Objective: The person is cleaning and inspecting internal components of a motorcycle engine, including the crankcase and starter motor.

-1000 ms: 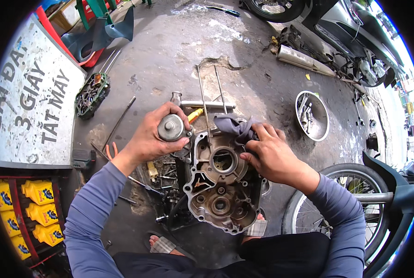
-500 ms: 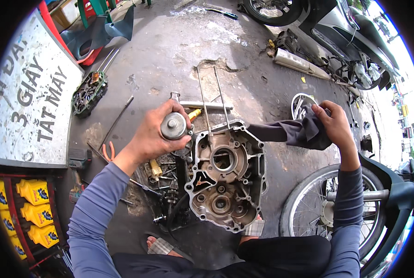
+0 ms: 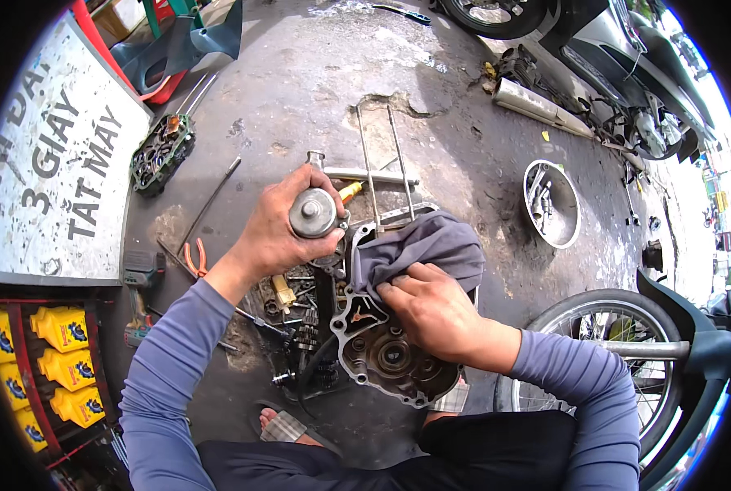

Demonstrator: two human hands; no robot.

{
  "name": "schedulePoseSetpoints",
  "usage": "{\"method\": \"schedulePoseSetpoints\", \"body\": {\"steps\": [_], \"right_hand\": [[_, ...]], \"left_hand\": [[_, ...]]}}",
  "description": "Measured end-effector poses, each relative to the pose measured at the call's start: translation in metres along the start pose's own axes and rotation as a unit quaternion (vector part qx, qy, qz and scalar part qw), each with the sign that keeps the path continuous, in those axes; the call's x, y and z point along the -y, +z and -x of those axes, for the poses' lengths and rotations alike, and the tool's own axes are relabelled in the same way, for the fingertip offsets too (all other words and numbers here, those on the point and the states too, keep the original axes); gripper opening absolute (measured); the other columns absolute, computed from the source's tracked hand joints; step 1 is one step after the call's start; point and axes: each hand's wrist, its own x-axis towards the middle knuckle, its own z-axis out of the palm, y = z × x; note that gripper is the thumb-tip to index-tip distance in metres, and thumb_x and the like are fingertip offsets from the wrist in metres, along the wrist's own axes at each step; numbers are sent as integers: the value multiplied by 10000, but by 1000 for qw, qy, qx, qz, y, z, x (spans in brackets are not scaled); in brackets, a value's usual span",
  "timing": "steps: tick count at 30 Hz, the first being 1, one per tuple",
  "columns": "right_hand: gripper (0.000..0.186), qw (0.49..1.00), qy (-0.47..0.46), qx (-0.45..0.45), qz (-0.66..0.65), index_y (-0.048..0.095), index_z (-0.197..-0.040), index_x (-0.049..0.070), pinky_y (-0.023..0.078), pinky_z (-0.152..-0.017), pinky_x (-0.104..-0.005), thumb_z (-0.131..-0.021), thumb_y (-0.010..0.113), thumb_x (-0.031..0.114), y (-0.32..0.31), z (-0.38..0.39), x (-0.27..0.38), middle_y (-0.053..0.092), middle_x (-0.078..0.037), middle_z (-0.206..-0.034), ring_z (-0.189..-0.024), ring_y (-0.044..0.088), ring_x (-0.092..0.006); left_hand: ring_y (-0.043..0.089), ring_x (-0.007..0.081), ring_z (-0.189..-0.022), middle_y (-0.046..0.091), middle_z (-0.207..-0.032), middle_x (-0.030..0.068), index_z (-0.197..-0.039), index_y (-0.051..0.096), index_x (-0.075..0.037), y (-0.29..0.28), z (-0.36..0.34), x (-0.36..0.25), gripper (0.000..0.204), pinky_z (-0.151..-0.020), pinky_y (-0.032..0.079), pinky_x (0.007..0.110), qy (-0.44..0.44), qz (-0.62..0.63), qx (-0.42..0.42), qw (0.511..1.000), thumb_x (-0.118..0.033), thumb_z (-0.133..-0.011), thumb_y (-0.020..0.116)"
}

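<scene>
My left hand [image 3: 279, 221] is wrapped round a round grey metal part [image 3: 313, 213] with a raised boss in its middle, at the upper left edge of the crankcase half. My right hand [image 3: 431, 309] is closed on a dark grey cloth [image 3: 431, 248], which is bunched against the upper part of the crankcase half [image 3: 394, 355]. The cloth and hand cover the case's large upper bore, while its lower bearing seat shows. Two long studs [image 3: 400, 155] rise from the far end of the case.
A bowl of metal parts [image 3: 555, 204] stands at right, beyond a spoked wheel [image 3: 594, 327]. Pliers [image 3: 194, 260], a cordless driver [image 3: 139, 295] and gears [image 3: 306, 335] lie at left. Near the white sign [image 3: 62, 164] is another engine case [image 3: 162, 153]. A motorbike [image 3: 619, 65] stands far right.
My right hand has swung left with the cloth, from out beside the bowl onto the crankcase half. The bowl now shows fully. My left hand keeps its hold on the round part.
</scene>
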Motion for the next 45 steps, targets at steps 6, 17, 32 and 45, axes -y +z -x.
{"method": "schedulePoseSetpoints", "body": {"steps": [6,17,32,45], "right_hand": [[178,989,-98,99,53,641,-886,76,436,-834,-356,-730,605,156,-35,8,-14,644,-41,-836,-924,574,-227],[173,961,-148,57,228,620,-776,15,459,-855,-384,-748,604,185,-49,-7,-24,639,-91,-783,-938,580,-258],[129,987,155,48,19,536,-881,39,466,-600,-472,-862,621,135,-84,27,28,598,-163,-709,-680,611,-372],[343,950,-33,156,267,622,-1121,68,398,-801,-361,-823,582,233,-10,53,40,632,-48,-1082,-973,521,-202]], "left_hand": [[616,125,-917,647,-946,32,-1010,524,-74,1,1,-3,408,-866,498,293,-10,1,3,1000,-19,-690,771],[620,122,-899,651,-943,35,-1004,529,-70,-3,-2,-3,396,-843,499,285,22,-45,17,999,-56,-693,775],[632,115,-874,657,-926,24,-991,550,-73,-1,5,0,371,-812,506,270,23,-45,-14,999,-44,-683,754],[615,119,-874,630,-933,22,-995,541,-73,-11,3,4,382,-816,498,272,45,-96,8,994,-52,-689,769]]}}
